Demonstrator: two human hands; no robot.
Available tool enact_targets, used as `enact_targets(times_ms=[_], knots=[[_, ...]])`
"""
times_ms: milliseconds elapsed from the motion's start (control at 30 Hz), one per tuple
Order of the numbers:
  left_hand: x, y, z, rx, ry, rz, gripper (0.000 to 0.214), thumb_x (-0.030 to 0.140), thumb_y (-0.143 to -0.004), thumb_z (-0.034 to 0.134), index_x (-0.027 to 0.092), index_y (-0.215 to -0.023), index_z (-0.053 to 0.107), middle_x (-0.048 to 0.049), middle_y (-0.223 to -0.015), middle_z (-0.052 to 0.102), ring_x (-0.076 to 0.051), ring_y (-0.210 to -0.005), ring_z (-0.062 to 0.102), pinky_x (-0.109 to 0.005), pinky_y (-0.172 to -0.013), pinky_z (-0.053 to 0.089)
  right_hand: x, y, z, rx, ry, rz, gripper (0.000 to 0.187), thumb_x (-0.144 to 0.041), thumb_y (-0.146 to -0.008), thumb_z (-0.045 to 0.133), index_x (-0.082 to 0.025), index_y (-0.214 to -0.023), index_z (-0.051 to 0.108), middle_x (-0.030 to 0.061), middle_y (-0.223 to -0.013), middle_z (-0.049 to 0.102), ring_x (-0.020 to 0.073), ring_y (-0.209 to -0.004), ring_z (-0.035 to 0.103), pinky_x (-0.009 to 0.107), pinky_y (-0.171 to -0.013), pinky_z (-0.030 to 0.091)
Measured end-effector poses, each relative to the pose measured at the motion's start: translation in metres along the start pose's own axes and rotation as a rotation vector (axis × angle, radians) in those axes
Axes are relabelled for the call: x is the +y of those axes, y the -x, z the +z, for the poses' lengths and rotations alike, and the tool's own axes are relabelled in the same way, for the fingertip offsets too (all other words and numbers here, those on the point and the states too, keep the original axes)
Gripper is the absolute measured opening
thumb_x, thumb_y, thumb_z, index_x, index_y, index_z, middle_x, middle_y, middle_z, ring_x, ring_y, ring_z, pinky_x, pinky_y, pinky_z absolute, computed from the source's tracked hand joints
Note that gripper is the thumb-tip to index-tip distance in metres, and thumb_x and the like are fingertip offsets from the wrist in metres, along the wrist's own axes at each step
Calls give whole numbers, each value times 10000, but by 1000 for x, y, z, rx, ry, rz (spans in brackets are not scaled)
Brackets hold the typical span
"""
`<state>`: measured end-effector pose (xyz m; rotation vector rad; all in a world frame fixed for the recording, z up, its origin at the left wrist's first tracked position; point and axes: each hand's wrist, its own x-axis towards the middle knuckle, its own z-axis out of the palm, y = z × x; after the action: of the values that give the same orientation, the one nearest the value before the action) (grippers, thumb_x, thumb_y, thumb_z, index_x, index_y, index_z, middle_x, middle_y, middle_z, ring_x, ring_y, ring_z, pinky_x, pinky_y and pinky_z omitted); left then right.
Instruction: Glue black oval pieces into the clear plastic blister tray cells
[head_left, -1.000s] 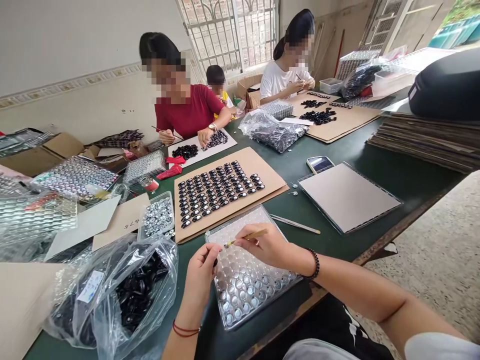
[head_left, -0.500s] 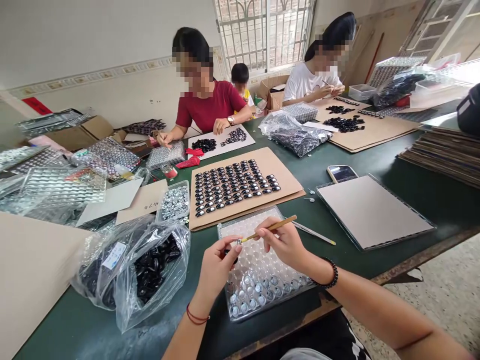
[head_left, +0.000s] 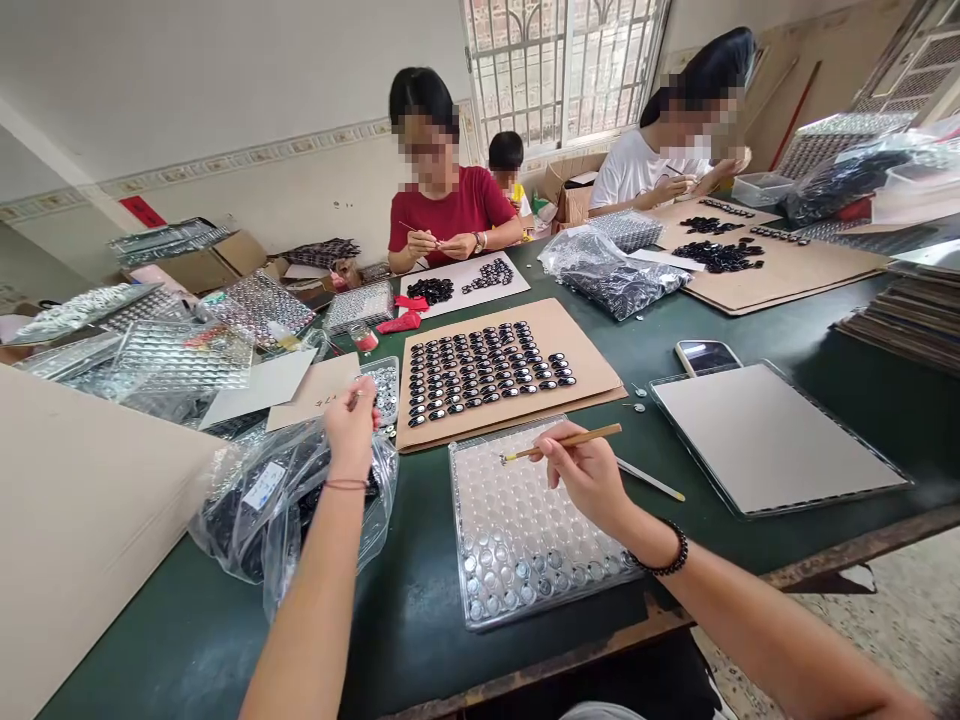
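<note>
My right hand (head_left: 581, 462) grips a slim wooden stick (head_left: 589, 436) with a yellow tip, pointing left. A small shiny piece appears to be at that tip, over the clear plastic tray (head_left: 517, 487). Round silvery pieces (head_left: 523, 570) fill the tray's near rows. My left hand (head_left: 351, 420) is closed beside the clear box of small metal pieces (head_left: 386, 390), above the plastic bag of black oval pieces (head_left: 307, 505). What its fingers hold, if anything, is too small to make out. Behind the tray, black oval pieces with pale centres (head_left: 480, 370) stand in rows on cardboard (head_left: 592, 375).
White tweezers (head_left: 651, 480) lie right of the tray. Further right are a phone (head_left: 705, 357) and a covered tray (head_left: 780, 430). Packed trays (head_left: 187, 355) crowd the left. Two co-workers (head_left: 454, 205) sit across the table, with a child (head_left: 508, 165) behind.
My left hand has moved left from the stick's tip to the box of metal pieces. The black piece it held is no longer visible. My right hand still holds the stick over the tray.
</note>
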<state>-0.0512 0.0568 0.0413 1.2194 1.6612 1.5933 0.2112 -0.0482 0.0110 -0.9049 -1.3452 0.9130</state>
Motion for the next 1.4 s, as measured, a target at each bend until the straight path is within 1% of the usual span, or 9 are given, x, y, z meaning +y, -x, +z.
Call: enact_targets(times_ms=[33,167,233,267,400,600,833,1267,1400], knots=[[2,18,9,-62,38,6,288,362,-680,601,129,-847,617,40,-551,483,-39,-384,380,-155,-345,301,0,0,-1,3,-1,-3,212,-334,-842,484,-154,-739,530,17,-621,597,70,-370,474,198,-376,376],[13,101,32,-616,-96,-88,218,336,-629,660,132,-694,618,38,-461,491,-66,-367,440,-174,-358,355,0,3,-4,-8,50,-56,204,-328,-860,451,-161,-765,523,18,-641,590,74,-399,479,197,-386,370],[15,125,36,-760,-133,-122,252,335,-620,674,140,-774,635,6,-528,567,-102,-436,516,-211,-429,432,-1,5,-5,-21,135,-114,220,-323,-872,422,-167,-758,526,17,-631,582,84,-440,490,206,-424,385],[15,132,36,-786,-148,-124,279,334,-614,680,145,-815,640,-16,-590,606,-122,-488,549,-230,-469,459,-2,6,-5,-26,187,-149,228,-318,-876,411,-169,-748,527,15,-619,575,91,-463,496,212,-449,393],[8,137,34,-773,-203,-85,301,322,-617,679,153,-864,648,-69,-775,659,-168,-651,595,-259,-555,487,-3,8,-6,-67,368,-269,208,-278,-877,403,-173,-743,522,13,-614,561,105,-527,507,226,-518,395],[5,141,34,-779,-188,-24,284,313,-674,632,155,-910,644,-69,-855,663,-157,-677,590,-265,-626,481,-2,8,-4,-171,503,-369,172,-233,-870,410,-172,-741,507,11,-612,561,113,-531,485,233,-527,358],[9,144,34,-744,-221,24,282,338,-682,622,167,-904,657,-40,-733,656,-133,-588,559,-233,-548,462,-2,9,-3,-244,559,-419,156,-203,-876,394,-179,-767,502,12,-654,580,111,-556,497,234,-538,351],[7,146,35,-728,-201,43,278,356,-691,621,171,-894,658,-43,-816,667,-123,-597,553,-224,-561,458,3,12,-2,-286,587,-445,97,-173,-847,440,-178,-770,499,11,-667,585,112,-578,506,241,-559,364],[8,149,35,-689,-190,31,223,304,-703,612,176,-881,655,-38,-848,672,-134,-665,594,-221,-611,473,4,14,-1,-330,627,-478,92,-180,-839,466,-177,-763,517,15,-666,587,113,-578,496,241,-564,362]])
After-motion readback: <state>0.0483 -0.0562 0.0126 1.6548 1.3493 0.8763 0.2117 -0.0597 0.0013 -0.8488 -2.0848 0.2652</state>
